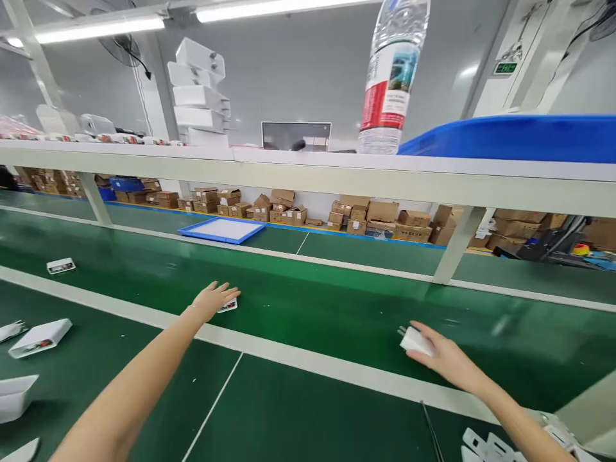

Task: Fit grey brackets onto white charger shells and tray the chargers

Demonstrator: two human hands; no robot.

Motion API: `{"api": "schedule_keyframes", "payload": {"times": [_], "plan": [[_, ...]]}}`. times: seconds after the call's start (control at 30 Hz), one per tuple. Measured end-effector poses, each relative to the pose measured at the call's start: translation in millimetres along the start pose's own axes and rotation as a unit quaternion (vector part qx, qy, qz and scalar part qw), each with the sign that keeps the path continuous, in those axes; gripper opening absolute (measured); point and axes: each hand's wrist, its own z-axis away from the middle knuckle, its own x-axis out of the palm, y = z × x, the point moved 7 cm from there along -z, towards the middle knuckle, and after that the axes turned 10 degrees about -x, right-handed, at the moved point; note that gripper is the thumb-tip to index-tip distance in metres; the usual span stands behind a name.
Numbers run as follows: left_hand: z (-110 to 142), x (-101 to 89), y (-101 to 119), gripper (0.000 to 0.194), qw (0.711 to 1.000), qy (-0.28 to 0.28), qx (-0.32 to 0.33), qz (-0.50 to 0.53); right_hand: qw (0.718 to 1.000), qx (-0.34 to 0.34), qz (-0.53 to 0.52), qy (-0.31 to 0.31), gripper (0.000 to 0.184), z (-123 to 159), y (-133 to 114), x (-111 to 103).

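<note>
My left hand [212, 299] reaches out over the green conveyor belt [312, 301] and rests, fingers spread, on a small white card with red print [230, 305]. My right hand [445, 359] lies on the belt to the right, fingers closed around a white plug adapter [412, 340] whose metal prongs point left.
Another small card [61, 265] lies on the belt at far left. White box parts [39, 337] sit at the near left, white trays [486, 446] at the bottom right. A shelf [308, 170] overhead carries a water bottle [392, 77], a blue bin [514, 136] and stacked white boxes [199, 96]. A blue tray [222, 230] sits beyond.
</note>
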Motion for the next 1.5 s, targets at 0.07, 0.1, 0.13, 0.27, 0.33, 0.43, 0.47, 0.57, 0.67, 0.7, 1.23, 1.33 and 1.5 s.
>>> {"api": "schedule_keyframes", "payload": {"times": [0.07, 0.1, 0.13, 0.27, 0.33, 0.43, 0.47, 0.57, 0.67, 0.7, 1.23, 1.33, 1.5], "plan": [[-13.0, 11.0, 3.0, 0.011, 0.999, -0.019, 0.035, 0.017, 0.996, 0.044, 0.003, -0.073, 0.046, 13.7, -47.4, 42.7], [-16.2, 13.3, 5.2, 0.010, 0.998, -0.025, 0.048, 0.025, 0.990, 0.063, -0.009, -0.125, 0.051, 23.2, -74.0, 66.6], [-16.7, 13.4, 8.0, 0.012, 0.997, -0.029, 0.060, 0.034, 0.982, 0.078, -0.026, -0.167, 0.055, 33.1, -101.0, 88.3], [13.6, 4.4, 34.6, 0.020, 0.991, -0.039, 0.098, 0.078, 0.961, 0.075, -0.052, -0.260, 0.074, 60.5, -189.4, 143.7], [52.9, 4.3, 60.4, 0.036, 0.987, -0.059, 0.113, 0.102, 0.962, 0.047, -0.033, -0.266, 0.077, 65.6, -214.7, 150.5], [134.2, 13.8, 106.5, 0.047, 0.967, -0.110, 0.146, 0.175, 0.974, 0.022, 0.003, -0.225, 0.074, 72.8, -236.7, 143.0], [161.0, 18.5, 120.1, 0.048, 0.947, -0.140, 0.149, 0.248, 0.978, 0.012, 0.013, -0.210, 0.073, 77.0, -243.7, 139.7], [217.7, 31.8, 143.5, 0.045, 0.893, -0.173, 0.116, 0.399, 0.981, -0.027, 0.019, -0.191, 0.069, 96.7, -265.9, 136.6], [238.7, 41.9, 147.4, 0.042, 0.878, -0.175, 0.078, 0.439, 0.982, -0.044, -0.034, -0.180, 0.067, 120.8, -278.6, 140.1], [241.2, 43.7, 147.6, 0.041, 0.877, -0.179, 0.075, 0.439, 0.983, -0.040, -0.056, -0.170, 0.067, 127.8, -279.1, 140.9], [258.5, 49.5, 179.5, 0.045, 0.871, -0.243, 0.129, 0.407, 0.991, 0.005, -0.043, -0.125, 0.069, 191.6, -258.1, 75.5], [267.0, 53.3, 178.3, 0.046, 0.875, -0.281, 0.126, 0.374, 0.984, 0.132, 0.103, -0.060, 0.028, 227.6, -226.4, 8.9], [278.1, 65.9, 169.1, 0.061, 0.872, -0.291, 0.127, 0.372, 0.945, 0.207, 0.226, -0.110, 0.027, 269.8, -182.8, -19.5]]}}
